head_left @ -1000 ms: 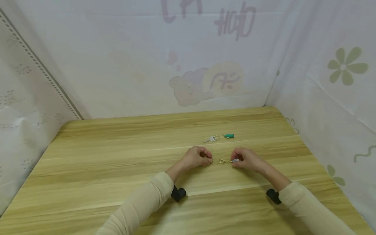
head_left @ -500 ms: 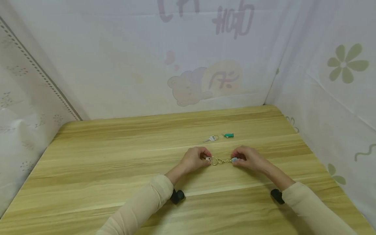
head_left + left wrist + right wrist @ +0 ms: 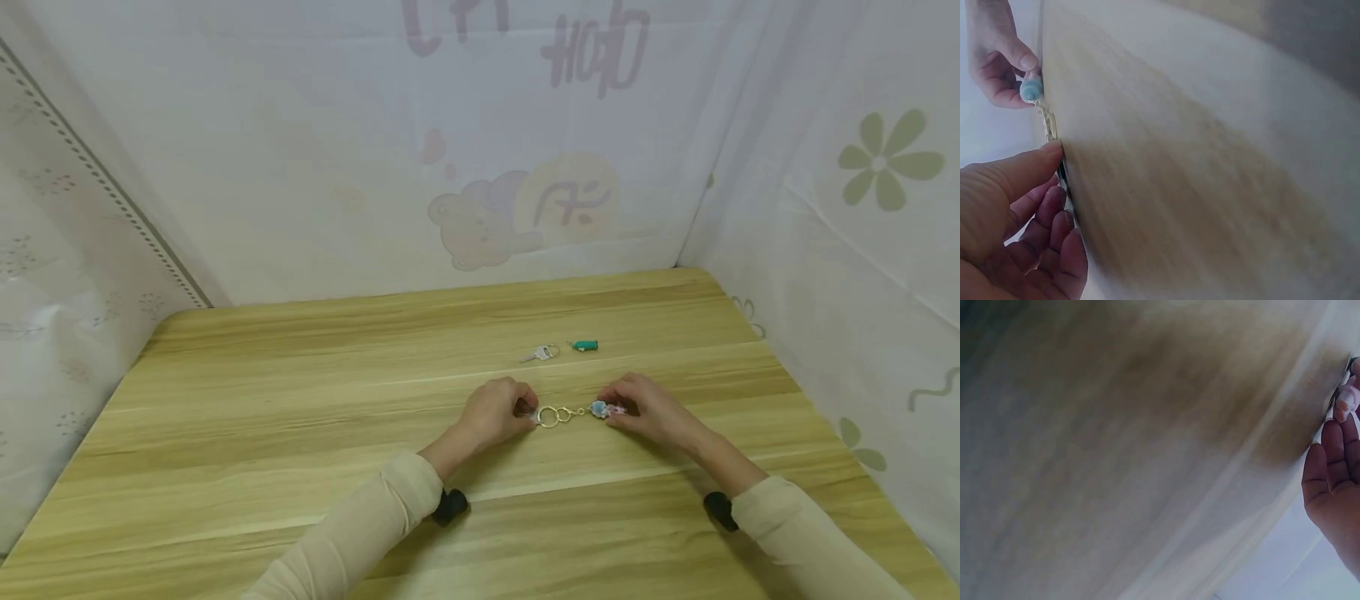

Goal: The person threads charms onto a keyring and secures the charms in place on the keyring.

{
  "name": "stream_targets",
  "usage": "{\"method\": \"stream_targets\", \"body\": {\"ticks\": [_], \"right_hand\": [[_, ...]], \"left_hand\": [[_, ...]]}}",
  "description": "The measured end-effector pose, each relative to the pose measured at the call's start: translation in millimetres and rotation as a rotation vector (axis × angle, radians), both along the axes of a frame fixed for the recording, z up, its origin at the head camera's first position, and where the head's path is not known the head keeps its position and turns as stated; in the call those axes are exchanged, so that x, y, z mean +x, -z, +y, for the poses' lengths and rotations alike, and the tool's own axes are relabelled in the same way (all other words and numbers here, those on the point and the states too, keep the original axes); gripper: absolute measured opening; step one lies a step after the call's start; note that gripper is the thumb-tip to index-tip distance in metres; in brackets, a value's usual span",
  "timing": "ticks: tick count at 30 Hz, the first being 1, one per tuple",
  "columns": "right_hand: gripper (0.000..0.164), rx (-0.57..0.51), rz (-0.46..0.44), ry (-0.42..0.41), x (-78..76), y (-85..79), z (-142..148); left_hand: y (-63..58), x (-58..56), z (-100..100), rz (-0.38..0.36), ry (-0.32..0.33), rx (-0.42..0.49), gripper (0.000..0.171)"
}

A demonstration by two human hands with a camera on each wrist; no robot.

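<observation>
Two hands meet over a keychain near the middle of the desk (image 3: 262, 392). The left hand (image 3: 493, 414) has its fingers curled and pinches the ring (image 3: 548, 417) at its left edge, thumb on top. The right hand (image 3: 649, 408) pinches the charm (image 3: 600, 409), a small blue and pink piece, at the other end. A short chain (image 3: 573, 412) runs between ring and charm, so the keychain lies stretched out in a line on the desk between the two hands. In the left wrist view the thumb (image 3: 1035, 164) presses at the ring and the charm (image 3: 1031, 90) shows between the other hand's fingertips. The right wrist view is blurred; only curled fingers (image 3: 1334, 469) show at its edge.

Beyond the hands, well apart from them, lie a silver key (image 3: 539, 354) on its own ring and, just beside it, a small green piece (image 3: 584, 345). Both sleeves are beige.
</observation>
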State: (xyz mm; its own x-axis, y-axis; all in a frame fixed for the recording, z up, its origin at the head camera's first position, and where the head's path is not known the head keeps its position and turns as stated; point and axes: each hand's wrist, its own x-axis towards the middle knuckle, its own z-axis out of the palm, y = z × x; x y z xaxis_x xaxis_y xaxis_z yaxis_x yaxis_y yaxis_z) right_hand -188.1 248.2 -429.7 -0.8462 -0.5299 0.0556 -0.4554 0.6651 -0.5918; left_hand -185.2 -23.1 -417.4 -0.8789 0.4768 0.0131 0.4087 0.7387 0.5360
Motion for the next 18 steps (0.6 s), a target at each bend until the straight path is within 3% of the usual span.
{"method": "stream_targets", "body": {"ticks": [6,11,18], "right_hand": [[0.028,0.004,0.016,0.002,0.7,0.0,1.2],[0.031,-0.010,-0.012,0.032,0.1,1.2,5.4],[0.034,-0.061,-0.076,0.141,-2.3,-4.6,14.9]], "left_hand": [[0.7,0.3,-1.7,0.006,0.002,-0.001,0.018],[-1.3,-3.7,-9.5,-0.043,-0.005,0.035,0.021],[-7.6,-18.2,-27.3,-0.097,-0.101,0.072,0.023]]}}
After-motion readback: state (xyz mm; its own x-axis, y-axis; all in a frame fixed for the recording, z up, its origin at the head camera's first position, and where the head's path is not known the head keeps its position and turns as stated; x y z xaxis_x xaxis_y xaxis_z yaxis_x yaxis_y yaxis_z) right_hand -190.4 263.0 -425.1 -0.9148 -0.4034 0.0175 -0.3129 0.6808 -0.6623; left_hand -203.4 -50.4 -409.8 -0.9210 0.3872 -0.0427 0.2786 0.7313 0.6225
